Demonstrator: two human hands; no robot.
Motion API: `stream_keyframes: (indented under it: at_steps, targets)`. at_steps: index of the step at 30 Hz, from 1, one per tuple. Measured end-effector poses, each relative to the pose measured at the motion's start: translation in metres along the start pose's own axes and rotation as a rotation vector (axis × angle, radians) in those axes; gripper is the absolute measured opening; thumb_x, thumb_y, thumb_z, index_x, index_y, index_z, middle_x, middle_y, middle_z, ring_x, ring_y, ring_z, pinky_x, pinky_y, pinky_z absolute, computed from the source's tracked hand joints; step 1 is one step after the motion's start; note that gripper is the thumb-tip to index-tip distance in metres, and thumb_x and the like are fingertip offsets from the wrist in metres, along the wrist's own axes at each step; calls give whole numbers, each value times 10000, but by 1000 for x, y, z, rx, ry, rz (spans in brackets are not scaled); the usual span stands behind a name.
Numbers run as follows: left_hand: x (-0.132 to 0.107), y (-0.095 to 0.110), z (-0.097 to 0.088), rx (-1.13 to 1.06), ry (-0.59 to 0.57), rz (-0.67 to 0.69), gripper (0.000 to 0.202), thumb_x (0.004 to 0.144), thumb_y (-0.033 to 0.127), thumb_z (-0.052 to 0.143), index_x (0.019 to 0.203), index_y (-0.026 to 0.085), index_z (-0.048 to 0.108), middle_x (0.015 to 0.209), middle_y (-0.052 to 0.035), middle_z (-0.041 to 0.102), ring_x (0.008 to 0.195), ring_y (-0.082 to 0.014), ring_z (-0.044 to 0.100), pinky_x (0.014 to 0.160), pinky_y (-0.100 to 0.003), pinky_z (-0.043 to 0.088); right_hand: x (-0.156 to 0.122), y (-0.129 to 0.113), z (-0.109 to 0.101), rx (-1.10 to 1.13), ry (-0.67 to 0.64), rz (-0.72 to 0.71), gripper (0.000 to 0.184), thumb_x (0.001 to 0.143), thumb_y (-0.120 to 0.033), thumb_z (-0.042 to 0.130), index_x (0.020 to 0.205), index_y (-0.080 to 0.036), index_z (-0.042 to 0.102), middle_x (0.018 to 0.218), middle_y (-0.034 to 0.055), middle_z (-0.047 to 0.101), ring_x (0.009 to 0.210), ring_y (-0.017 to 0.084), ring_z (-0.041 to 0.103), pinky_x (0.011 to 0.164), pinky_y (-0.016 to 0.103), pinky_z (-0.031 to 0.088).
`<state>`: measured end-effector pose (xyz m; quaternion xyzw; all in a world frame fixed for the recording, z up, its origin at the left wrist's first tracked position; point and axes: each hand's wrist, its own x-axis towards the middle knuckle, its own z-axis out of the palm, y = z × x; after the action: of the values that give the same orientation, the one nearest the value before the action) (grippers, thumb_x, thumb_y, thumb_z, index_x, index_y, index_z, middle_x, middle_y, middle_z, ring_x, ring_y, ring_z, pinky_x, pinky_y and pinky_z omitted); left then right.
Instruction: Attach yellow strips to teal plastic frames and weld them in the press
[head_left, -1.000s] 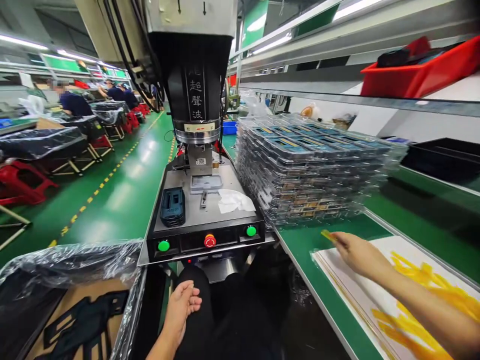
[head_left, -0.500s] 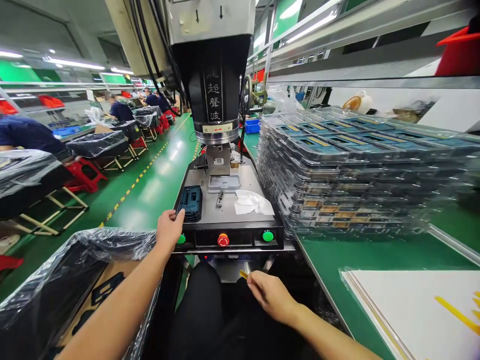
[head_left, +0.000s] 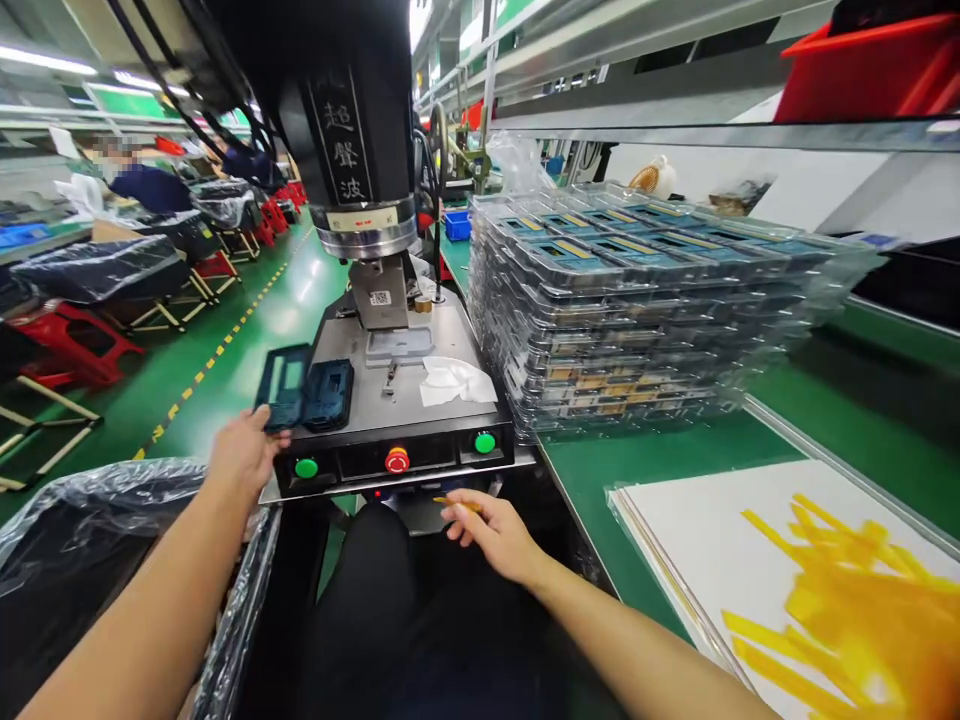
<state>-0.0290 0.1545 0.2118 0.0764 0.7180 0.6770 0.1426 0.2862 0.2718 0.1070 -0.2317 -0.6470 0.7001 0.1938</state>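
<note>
My left hand grips a dark blue plastic case part by its near edge, holding it off the left side of the welding machine's metal plate. A second dark case part lies on the plate right beside it. My right hand hovers over my lap below the machine's front panel, pinching a thin yellow strip. The black ultrasonic press head stands above a grey fixture.
The front panel carries two green buttons and a red button. A tall stack of clear trays stands on the green bench. White sheet with yellow strips lies at right. A plastic-lined box sits at left. People work far left.
My left hand has lifted one dark case part off the plate and drawn it left. My right hand, still with the yellow strip, stays over my lap. The view has shifted right.
</note>
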Motion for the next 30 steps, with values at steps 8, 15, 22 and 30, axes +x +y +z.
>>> stream_keyframes:
  at_steps: [8, 15, 22, 30]
  targets:
    - [-127, -70, -29, -325, -282, -287, 467, 579, 182, 799, 1015, 209, 635, 992, -3, 683, 861, -162, 628, 705, -218, 550, 6, -6, -4, 311, 168, 120, 488, 746, -596, 675, 901, -133, 673, 600, -10, 598, 511, 90, 537, 533, 236, 447]
    - [-197, -125, -18, -401, -498, -660, 590, 677, 138, 738, 1230, 233, 556, 1247, -50, 626, 1138, -235, 578, 891, -312, 516, 5, -7, 1, 347, 206, 187, 447, 638, -465, 818, 843, -162, 561, 638, -12, 637, 540, 121, 620, 503, 214, 491]
    - [-209, -125, 4, -457, -486, -780, 359, 794, 255, 684, 1132, 165, 600, 1213, -101, 636, 1183, -268, 553, 976, -397, 485, -9, -6, 5, -53, 137, -164, 278, 928, -400, 522, 1029, -166, 630, 821, 69, 703, 679, 157, 678, 641, 302, 586]
    - [-217, -123, 23, -685, -505, -764, 283, 890, 277, 577, 1149, 170, 615, 1225, -76, 630, 1217, -221, 523, 1054, -362, 430, -28, -9, 27, -859, -194, -1014, 317, 918, -107, 469, 1224, -57, 539, 1107, 186, 643, 1136, 221, 582, 950, 339, 539]
